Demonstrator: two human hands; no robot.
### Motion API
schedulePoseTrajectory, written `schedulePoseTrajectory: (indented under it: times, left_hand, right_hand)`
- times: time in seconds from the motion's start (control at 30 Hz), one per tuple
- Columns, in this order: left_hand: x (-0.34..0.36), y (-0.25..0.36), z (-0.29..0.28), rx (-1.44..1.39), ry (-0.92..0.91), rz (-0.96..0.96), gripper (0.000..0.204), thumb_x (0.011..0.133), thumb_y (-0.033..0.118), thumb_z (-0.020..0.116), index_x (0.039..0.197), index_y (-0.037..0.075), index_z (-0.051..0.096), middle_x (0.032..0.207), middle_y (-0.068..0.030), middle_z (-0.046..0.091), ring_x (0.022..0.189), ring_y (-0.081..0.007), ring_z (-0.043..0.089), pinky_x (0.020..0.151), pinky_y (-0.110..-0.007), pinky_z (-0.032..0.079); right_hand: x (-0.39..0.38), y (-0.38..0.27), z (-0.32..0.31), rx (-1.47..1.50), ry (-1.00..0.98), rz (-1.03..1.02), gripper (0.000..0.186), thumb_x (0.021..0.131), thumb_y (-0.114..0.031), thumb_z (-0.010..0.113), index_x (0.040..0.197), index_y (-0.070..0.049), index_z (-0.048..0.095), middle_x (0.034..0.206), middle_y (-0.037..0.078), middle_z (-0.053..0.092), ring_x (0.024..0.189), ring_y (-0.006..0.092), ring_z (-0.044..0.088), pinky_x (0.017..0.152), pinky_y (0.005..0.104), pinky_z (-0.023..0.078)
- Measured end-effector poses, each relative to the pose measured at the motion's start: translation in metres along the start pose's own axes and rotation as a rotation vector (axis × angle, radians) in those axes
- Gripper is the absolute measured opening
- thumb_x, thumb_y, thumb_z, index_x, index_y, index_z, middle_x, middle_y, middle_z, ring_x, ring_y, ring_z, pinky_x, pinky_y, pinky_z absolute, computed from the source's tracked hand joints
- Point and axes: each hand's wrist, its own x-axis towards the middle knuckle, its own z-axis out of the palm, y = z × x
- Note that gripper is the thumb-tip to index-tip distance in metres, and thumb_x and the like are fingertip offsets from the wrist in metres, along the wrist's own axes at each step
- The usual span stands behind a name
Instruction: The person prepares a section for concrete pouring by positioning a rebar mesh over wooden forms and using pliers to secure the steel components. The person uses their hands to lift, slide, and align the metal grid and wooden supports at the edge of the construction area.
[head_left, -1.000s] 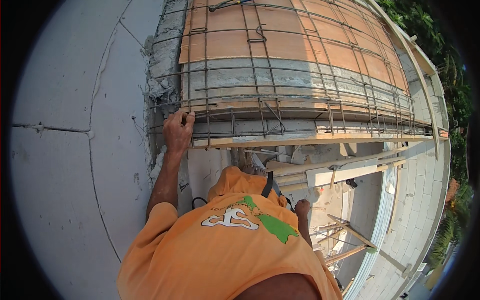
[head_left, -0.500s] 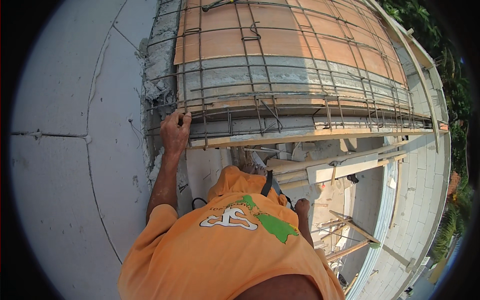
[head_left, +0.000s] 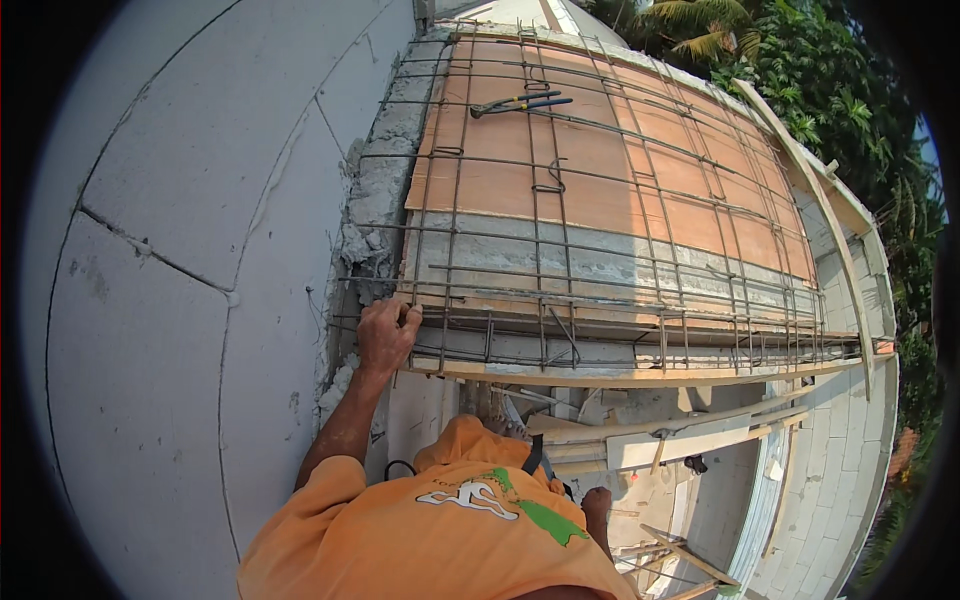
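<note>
My left hand (head_left: 388, 338) is closed at the near left corner of a steel rebar mesh (head_left: 538, 240), its fingers curled over a bar beside the formwork edge. The mesh lies over orange-brown plywood (head_left: 590, 130) and a grey concrete strip. Low on my right side hangs my right hand (head_left: 597, 503), small in view and away from the mesh; its fingers are hidden from above. Pincers with dark blue handles (head_left: 548, 103) rest on the far part of the mesh, out of reach of both hands.
A grey wall (head_left: 150, 330) rises close on my left, with rough broken concrete (head_left: 365, 250) along it. A timber edge board (head_left: 600, 378) borders the formwork. Below it are planks and poles (head_left: 680, 440) and a lower floor. A block wall (head_left: 830, 470) stands right.
The view has tilted up, so the mesh and my hands sit lower in the picture and the pincers show whole. My left hand stays at the same corner of the mesh.
</note>
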Motion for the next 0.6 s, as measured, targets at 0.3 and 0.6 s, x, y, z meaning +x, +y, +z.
schedulePoseTrajectory:
  times: [0.3,0.6]
  left_hand:
    - [0.004,-0.001,0.001,0.011,0.005,0.01,0.023,0.083,0.021,0.066,0.07,0.003,0.059,0.07,-0.012,0.061,0.071,-0.0323,0.058,0.074,-0.045,0.045]
    - [0.001,0.003,-0.003,-0.002,0.012,0.021,0.022,0.083,0.02,0.066,0.072,0.003,0.06,0.07,-0.0114,0.061,0.071,-0.0315,0.059,0.074,-0.044,0.045]
  right_hand:
    - [-0.018,-0.04,-0.016,0.013,-0.023,-0.058,0.022,0.076,-0.009,0.049,0.077,0.003,0.068,0.072,0.025,0.066,0.067,0.0391,0.067,0.065,0.0459,0.054]
    - [-0.031,-0.044,-0.02,-0.024,-0.03,-0.113,0.024,0.079,-0.007,0.046,0.075,0.002,0.068,0.061,0.021,0.064,0.051,0.032,0.064,0.053,0.0414,0.053]
